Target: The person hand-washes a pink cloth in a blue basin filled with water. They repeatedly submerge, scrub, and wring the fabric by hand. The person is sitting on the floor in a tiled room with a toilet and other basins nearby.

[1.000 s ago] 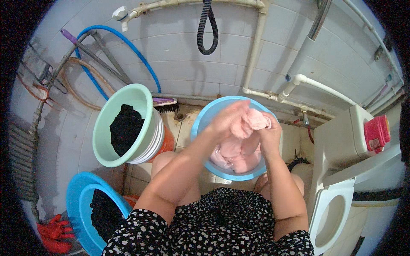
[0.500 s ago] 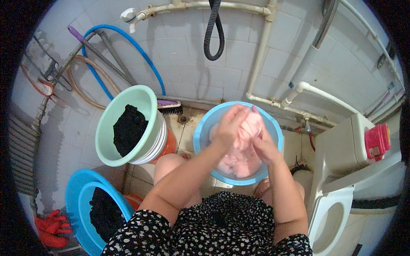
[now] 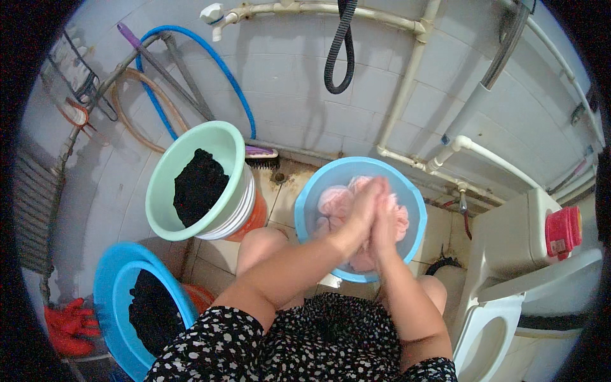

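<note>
Over a light blue basin (image 3: 307,207) on the floor, my left hand (image 3: 363,212) and my right hand (image 3: 384,224) press palm to palm. A wet pink cloth (image 3: 335,202) bunches in the basin and bulges out on both sides of my hands. Part of it appears clamped between the palms, though the fingers hide how much. My fingers are held straight and close together, pointing away from me.
Left of the basin, a pale green tub (image 3: 156,210) with black cloth (image 3: 200,188) tops a stacked bucket (image 3: 238,219). Nearer, a blue tub (image 3: 114,305) holds more black cloth (image 3: 154,315). Red gloves (image 3: 70,326) hang far left. A toilet (image 3: 490,337) stands at right.
My hands have turned from cupping a raised wad of the pink cloth to pressing together lower, and the cloth has spread into lumps around them. The whole view has shifted slightly.
</note>
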